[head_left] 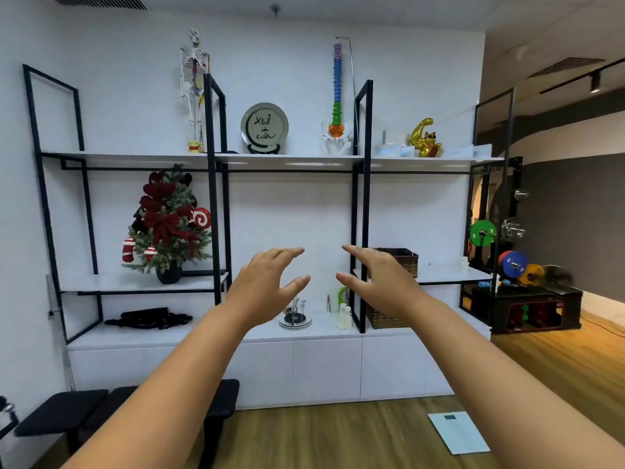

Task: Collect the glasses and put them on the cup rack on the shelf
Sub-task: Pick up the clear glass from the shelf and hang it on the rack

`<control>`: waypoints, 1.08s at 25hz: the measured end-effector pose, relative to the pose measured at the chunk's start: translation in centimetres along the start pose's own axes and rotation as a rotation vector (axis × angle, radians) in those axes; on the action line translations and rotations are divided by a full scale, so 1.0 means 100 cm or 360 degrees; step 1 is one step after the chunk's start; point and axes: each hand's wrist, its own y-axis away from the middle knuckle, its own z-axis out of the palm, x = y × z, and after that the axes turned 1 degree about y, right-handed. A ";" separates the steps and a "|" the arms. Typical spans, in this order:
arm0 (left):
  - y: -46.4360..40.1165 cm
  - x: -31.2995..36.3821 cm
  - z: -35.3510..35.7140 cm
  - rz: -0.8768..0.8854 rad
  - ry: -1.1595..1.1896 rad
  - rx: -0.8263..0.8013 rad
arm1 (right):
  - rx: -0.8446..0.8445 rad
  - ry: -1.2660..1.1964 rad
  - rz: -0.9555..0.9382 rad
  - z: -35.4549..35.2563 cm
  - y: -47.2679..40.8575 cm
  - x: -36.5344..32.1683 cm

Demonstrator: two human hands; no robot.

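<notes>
Black metal framing, white boards: shelf [291, 160] across the middle of the frame against a white wall. Both arms stretched forward at centre, palms facing each other. Left hand [267, 282] spread wide, fingers curved, holding nothing. Right hand [378, 279] likewise spread and empty, just right of centre, thumb toward the left one with a gap between. Below and between the hands, on the lowest white surface: cup rack [295, 314], a round base with thin upright pegs, no glasses clearly on it. Just right of the rack, stacked white cups [345, 316]. Christmas tree [167, 225] at middle left. Wicker basket [404, 260] behind the right hand.
</notes>
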 end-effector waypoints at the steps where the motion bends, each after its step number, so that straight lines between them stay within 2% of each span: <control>1: 0.002 -0.001 0.004 -0.0005 -0.0006 -0.0035 | -0.0015 0.0051 -0.0003 0.001 0.003 0.001; 6: 0.008 0.005 0.026 -0.0045 0.0001 -0.0112 | -0.0075 0.0236 0.0036 0.004 0.023 0.019; 15: -0.009 0.068 0.093 -0.0067 0.0026 -0.0152 | -0.0088 0.0212 0.0049 -0.027 0.049 0.103; 27: -0.071 0.228 0.261 -0.0095 0.0145 -0.0182 | -0.0156 0.0249 0.0083 -0.119 0.099 0.315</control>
